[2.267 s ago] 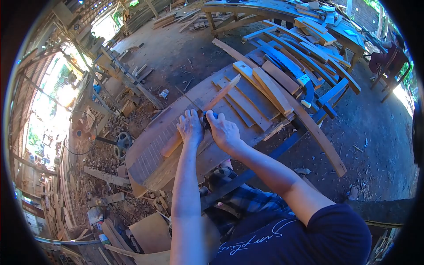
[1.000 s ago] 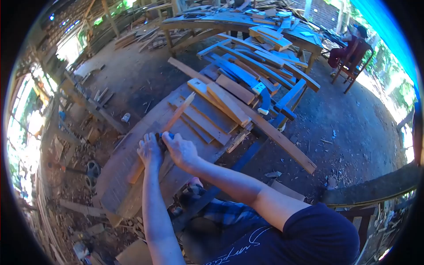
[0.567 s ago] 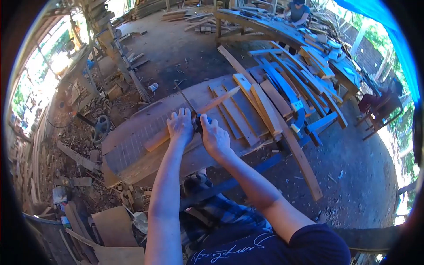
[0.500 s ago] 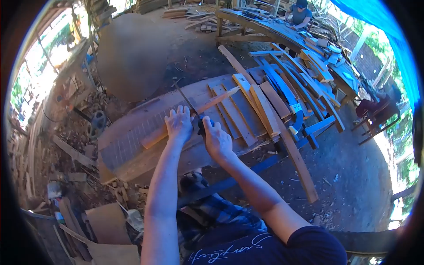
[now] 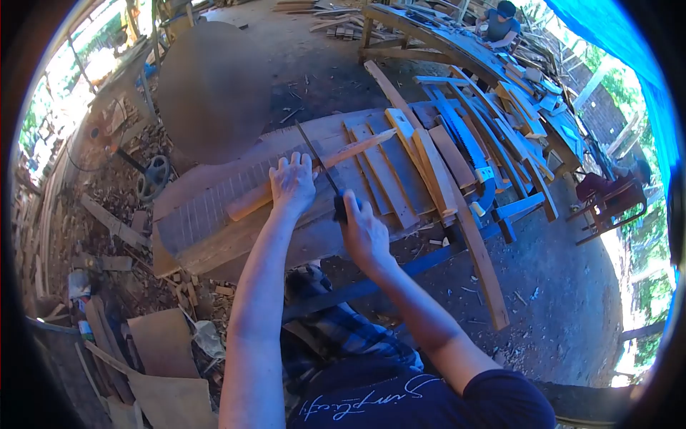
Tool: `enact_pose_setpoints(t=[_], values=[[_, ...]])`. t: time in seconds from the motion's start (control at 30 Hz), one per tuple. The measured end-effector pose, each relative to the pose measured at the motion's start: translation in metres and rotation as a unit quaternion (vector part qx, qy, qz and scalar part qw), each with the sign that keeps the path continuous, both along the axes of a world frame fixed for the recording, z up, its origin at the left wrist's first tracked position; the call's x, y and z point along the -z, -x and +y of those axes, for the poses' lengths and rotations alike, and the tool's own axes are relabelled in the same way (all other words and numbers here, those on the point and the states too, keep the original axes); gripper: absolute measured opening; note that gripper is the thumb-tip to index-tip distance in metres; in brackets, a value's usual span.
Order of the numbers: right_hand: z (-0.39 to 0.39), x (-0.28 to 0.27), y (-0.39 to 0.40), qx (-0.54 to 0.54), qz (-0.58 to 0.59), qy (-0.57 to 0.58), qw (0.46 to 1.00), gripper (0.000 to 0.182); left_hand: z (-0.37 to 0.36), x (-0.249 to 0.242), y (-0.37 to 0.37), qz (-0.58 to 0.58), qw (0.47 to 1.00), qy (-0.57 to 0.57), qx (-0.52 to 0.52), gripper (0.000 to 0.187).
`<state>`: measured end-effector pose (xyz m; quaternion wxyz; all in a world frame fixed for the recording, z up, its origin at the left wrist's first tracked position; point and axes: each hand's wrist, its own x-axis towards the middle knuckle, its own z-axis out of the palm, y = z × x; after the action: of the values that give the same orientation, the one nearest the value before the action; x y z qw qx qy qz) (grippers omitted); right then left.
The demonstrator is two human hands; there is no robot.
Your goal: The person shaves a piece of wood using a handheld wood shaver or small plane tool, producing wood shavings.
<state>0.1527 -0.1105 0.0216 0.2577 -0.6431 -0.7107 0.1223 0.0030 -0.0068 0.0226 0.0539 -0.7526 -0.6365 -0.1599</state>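
Head view. The left hand (image 5: 291,184), fingers spread flat, presses a narrow strip (image 5: 314,171) onto the desk (image 5: 214,214). The right hand (image 5: 364,232) has its fingers wrapped tight around the dark handle of a handsaw (image 5: 323,171), whose thin blade crosses the strip just beside the left hand. Judged from the blade's position on the strip, the cut seems under way; its depth cannot be told, and the strip shows no parted end. More slats (image 5: 400,168) lie stacked to the right on the desk. A second person (image 5: 502,21) works at a far bench.
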Motion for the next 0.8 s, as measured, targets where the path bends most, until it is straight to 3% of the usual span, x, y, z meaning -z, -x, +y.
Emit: enact_pose_setpoints(t=[0.17, 0.37, 0.43, 0.6, 0.8], values=[[0.005, -0.002, 0.003, 0.016, 0.007, 0.041, 0.999, 0.035, 0.004, 0.008, 0.003, 0.014, 1.000, -0.019, 0.006, 0.024], [0.047, 0.006, 0.024, 0.022, -0.014, -0.061, 0.998, 0.029, -0.001, -0.004, -0.002, 0.019, 1.000, 0.010, -0.006, 0.024], [0.026, 0.012, 0.010, 0.018, -0.032, -0.027, 0.999, 0.029, -0.003, -0.007, -0.004, 0.006, 1.000, 0.003, -0.011, 0.024], [-0.062, 0.036, -0.032, 0.029, 0.021, 0.033, 0.999, 0.058, -0.002, -0.003, -0.004, -0.004, 1.000, -0.006, -0.014, 0.022], [-0.085, 0.006, -0.051, -0.015, -0.010, 0.007, 1.000, 0.059, -0.004, -0.005, -0.005, 0.003, 1.000, 0.014, -0.016, 0.023]])
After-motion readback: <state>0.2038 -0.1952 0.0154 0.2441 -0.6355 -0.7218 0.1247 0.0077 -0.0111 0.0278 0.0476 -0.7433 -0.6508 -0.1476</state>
